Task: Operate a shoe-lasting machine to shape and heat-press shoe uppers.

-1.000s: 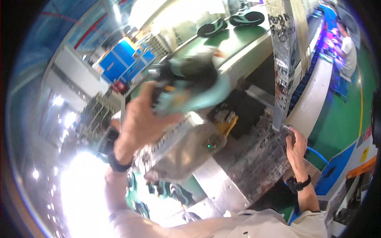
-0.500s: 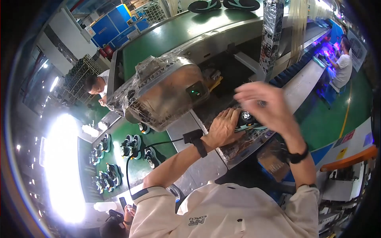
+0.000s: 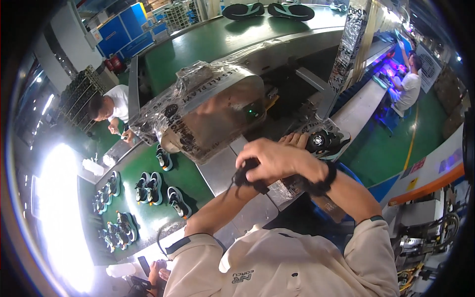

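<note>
A black sneaker [image 3: 324, 143] with a pale edge lies on the film-wrapped workbench in front of me. My left hand [image 3: 295, 139] is against its left end, fingers pressed together; most of that hand is hidden behind my right. Crossing over the left wrist, my right hand [image 3: 272, 158] is closed around a small black device [image 3: 247, 171] strapped there, from which a thin cable runs. A black band [image 3: 324, 178] circles my right wrist.
A film-wrapped machine cover [image 3: 217, 114] with green lights stands ahead. Several sneakers [image 3: 155, 188] sit on the green belt at left. Soles [image 3: 292, 12] lie on the far belt. One person [image 3: 118, 104] works at left, another [image 3: 409, 86] at far right under violet light.
My right hand has come down leftward from above the sneaker and taken hold of the device on my left wrist. The view has shifted, and the sneaker shows more fully.
</note>
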`<control>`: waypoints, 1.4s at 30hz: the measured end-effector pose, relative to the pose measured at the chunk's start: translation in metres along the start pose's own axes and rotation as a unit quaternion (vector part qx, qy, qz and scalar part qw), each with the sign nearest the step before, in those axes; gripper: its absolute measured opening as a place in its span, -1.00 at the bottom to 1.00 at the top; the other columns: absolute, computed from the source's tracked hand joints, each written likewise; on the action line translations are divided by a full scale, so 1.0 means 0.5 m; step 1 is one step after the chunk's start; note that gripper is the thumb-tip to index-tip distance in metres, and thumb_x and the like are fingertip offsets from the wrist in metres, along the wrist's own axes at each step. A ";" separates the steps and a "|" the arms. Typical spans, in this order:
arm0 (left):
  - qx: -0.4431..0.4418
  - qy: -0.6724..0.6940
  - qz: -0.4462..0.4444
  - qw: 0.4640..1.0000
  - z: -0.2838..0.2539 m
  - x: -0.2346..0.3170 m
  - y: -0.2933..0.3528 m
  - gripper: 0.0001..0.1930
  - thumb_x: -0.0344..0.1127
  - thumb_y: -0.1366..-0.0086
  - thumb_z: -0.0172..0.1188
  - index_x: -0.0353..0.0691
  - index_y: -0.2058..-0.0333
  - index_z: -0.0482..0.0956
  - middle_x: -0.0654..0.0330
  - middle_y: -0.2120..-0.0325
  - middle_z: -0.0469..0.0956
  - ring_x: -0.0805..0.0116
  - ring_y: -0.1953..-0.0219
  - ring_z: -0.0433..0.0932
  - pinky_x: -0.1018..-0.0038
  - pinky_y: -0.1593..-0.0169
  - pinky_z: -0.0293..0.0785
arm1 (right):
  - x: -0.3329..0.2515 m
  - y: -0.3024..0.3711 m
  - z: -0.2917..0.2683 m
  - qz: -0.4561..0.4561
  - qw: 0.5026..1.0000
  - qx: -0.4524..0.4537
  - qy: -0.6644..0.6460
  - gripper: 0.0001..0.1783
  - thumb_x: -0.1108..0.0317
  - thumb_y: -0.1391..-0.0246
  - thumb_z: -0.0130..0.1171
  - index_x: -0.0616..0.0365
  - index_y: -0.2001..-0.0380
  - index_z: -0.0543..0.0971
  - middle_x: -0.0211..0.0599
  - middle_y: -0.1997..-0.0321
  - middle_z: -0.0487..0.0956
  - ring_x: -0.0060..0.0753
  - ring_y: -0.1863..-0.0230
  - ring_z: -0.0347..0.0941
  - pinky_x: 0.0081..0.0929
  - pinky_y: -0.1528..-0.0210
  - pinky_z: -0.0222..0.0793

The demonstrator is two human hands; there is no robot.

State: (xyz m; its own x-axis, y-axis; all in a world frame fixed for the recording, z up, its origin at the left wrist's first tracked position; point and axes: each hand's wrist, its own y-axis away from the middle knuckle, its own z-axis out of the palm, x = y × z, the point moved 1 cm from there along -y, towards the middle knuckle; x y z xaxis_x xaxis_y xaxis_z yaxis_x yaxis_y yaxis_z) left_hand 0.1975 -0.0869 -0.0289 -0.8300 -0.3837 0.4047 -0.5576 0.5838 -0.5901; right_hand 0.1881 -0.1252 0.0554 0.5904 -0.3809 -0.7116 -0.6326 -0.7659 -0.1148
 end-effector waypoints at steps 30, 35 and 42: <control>-0.048 0.036 0.073 0.995 0.051 -0.043 -0.033 -0.26 -0.06 0.13 0.48 -0.37 0.03 0.40 -0.04 0.22 0.51 -0.03 0.12 0.53 0.20 -0.03 0.42 | -0.233 0.000 0.146 -0.067 0.975 -0.060 0.202 -0.65 0.43 0.17 0.23 0.17 0.20 0.55 -0.30 0.08 0.50 -0.33 0.11 0.47 -0.40 0.15 0.48; -0.055 0.030 0.068 0.996 0.044 -0.034 -0.029 -0.27 -0.08 0.11 0.46 -0.37 0.03 0.37 -0.05 0.21 0.51 -0.02 0.07 0.51 0.18 -0.08 0.40 | -0.218 -0.034 0.164 -0.133 0.981 -0.034 0.136 -0.88 0.42 0.12 0.18 0.15 0.44 0.50 -0.35 0.34 0.49 -0.38 0.18 0.49 -0.45 0.19 0.48; -0.050 0.033 0.076 0.995 0.040 -0.045 -0.037 -0.23 -0.08 0.09 0.46 -0.34 -0.05 0.35 -0.03 0.21 0.52 0.01 0.08 0.54 0.21 -0.06 0.44 | -0.187 -0.130 0.292 -0.142 0.967 0.047 0.207 -0.88 0.41 0.09 0.17 0.22 0.46 0.48 -0.29 0.43 0.49 -0.34 0.30 0.49 -0.41 0.32 0.47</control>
State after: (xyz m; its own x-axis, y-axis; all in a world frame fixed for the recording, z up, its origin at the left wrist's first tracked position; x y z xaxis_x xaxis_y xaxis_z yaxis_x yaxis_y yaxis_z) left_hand 0.2264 -0.1035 -0.0412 -0.9002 -0.2400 0.3634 -0.4196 0.7013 -0.5763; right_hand 0.1008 0.0357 0.0284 0.8846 -0.3517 -0.3061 -0.4468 -0.8273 -0.3406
